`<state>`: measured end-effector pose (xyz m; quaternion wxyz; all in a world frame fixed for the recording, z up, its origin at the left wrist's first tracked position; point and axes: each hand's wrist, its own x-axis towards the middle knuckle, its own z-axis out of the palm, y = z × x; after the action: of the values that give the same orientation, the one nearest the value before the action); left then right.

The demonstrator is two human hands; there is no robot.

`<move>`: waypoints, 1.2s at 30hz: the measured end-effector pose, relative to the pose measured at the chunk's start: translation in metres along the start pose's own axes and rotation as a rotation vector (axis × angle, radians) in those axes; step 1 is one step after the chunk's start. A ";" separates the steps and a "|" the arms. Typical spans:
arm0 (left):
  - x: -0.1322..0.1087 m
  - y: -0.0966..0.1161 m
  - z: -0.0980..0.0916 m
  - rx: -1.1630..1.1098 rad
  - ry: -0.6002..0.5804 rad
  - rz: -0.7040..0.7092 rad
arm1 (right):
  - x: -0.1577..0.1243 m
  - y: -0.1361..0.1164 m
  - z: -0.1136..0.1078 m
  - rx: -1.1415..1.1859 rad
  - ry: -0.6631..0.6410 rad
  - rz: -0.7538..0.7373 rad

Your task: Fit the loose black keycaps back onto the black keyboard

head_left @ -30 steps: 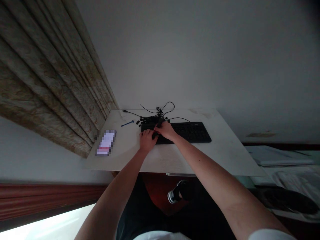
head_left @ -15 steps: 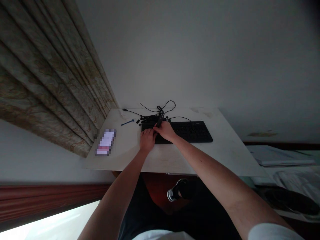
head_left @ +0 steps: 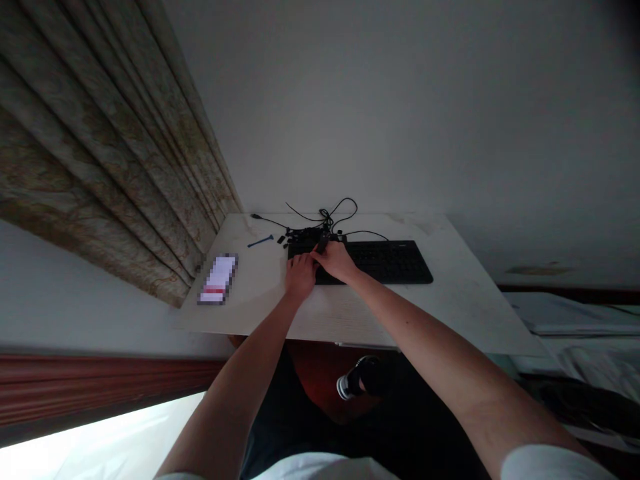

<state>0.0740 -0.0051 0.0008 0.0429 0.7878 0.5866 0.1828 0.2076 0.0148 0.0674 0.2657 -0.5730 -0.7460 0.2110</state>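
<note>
Blk keyboard (head_left: 395,262) on wht worktop (head_left: 455,307), its L end partly hidden under hands. R hand (head_left: 337,259) pinching dark slim tool (head_left: 324,242); L hand (head_left: 301,275) laid on L end, can't tell from here if it grips anything. Loose small blk pcs (head_left: 303,235) + tangled cable (head_left: 325,215) crowd right behind. Blue tool (head_left: 261,241), phone (head_left: 219,279) off to L, apart from hands.

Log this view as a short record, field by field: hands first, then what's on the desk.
left hand: on the left end of the keyboard
right hand: holding a dark object at the keyboard's left part; lower end hard to make out
pieces: small, black, heaped behind the keyboard's left end
cable: looped behind the pieces
blue tool: lying left of the pieces
phone: at the left of the desk, lit, pixelated
</note>
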 end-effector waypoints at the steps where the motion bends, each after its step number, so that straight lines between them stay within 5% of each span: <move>1: 0.000 0.000 0.000 -0.002 -0.001 0.000 | 0.000 0.000 0.000 0.003 0.002 0.001; 18: 0.000 0.002 0.001 -0.003 -0.004 -0.006 | -0.004 -0.003 0.000 -0.037 -0.020 -0.014; 27: -0.002 0.002 -0.005 0.005 -0.047 0.006 | 0.037 -0.043 -0.045 -0.140 0.004 -0.080; 31: -0.004 0.001 -0.007 -0.009 -0.018 0.024 | 0.030 -0.015 -0.060 0.078 0.110 0.068; 36: -0.005 -0.003 -0.004 -0.082 0.046 0.043 | -0.008 0.071 -0.086 0.330 0.441 0.272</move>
<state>0.0691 -0.0091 0.0026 0.0577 0.7933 0.5624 0.2259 0.3166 0.0263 0.0880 0.4797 -0.6489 -0.5425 0.2335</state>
